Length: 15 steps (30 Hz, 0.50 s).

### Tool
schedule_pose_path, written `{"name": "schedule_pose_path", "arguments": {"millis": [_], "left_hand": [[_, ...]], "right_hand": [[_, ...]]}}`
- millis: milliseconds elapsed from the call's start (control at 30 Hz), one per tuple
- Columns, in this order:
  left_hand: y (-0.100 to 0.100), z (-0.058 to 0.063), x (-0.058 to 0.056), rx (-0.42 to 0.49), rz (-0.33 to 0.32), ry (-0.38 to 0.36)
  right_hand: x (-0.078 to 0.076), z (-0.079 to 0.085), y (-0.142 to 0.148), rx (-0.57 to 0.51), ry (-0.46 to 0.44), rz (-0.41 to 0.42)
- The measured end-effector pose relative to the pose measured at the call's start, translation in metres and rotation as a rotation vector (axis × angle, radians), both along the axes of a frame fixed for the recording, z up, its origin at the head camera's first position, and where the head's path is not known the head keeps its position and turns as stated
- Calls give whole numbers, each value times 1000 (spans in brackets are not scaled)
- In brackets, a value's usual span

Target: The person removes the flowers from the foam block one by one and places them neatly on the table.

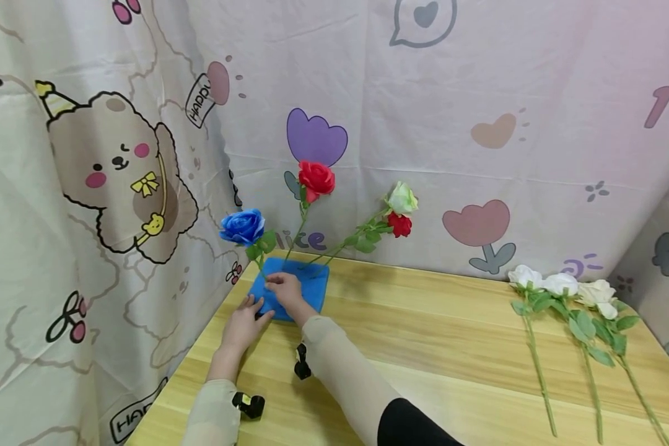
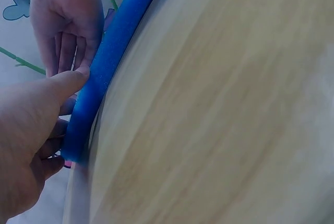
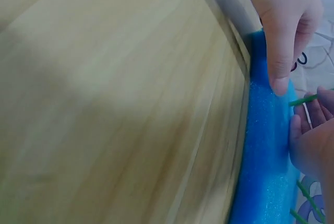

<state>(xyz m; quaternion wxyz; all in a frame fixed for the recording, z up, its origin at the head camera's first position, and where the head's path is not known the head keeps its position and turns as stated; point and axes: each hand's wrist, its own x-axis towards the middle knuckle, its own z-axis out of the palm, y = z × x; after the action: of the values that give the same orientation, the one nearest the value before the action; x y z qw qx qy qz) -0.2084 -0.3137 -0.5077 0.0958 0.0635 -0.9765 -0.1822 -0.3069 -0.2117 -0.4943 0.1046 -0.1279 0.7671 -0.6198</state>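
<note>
A blue foam block (image 1: 315, 286) lies on the table near its far left corner. My left hand (image 1: 242, 323) holds the block's near left corner, thumb (image 2: 73, 80) on the front side and fingers round the left edge. With its fingertips my right hand (image 1: 287, 293) pinches the green stem (image 3: 302, 100) of a blue rose (image 1: 242, 227), low down at the block's surface. Also standing in the block are a red rose (image 1: 316, 179), nearly upright, and a pale green-white rose (image 1: 402, 198) leaning right, with another red rose (image 1: 399, 224) just below it.
Three white roses (image 1: 560, 284) with long stems lie side by side at the table's right. A printed cloth (image 1: 362, 80) hangs behind the wooden table (image 1: 424, 334) and along its left side. Small black devices sit at both wrists.
</note>
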Motion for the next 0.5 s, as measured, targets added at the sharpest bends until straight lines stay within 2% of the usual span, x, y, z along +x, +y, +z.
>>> {"name": "schedule_pose_path", "arguments": {"millis": [333, 500], "left_hand": [[-2, -2, -2, -10, -12, 31], [-2, -1, 0, 21, 1, 17]], "right_hand": [[-1, 7, 4, 1, 13, -22], [-4, 6, 8, 28, 69, -19]]}}
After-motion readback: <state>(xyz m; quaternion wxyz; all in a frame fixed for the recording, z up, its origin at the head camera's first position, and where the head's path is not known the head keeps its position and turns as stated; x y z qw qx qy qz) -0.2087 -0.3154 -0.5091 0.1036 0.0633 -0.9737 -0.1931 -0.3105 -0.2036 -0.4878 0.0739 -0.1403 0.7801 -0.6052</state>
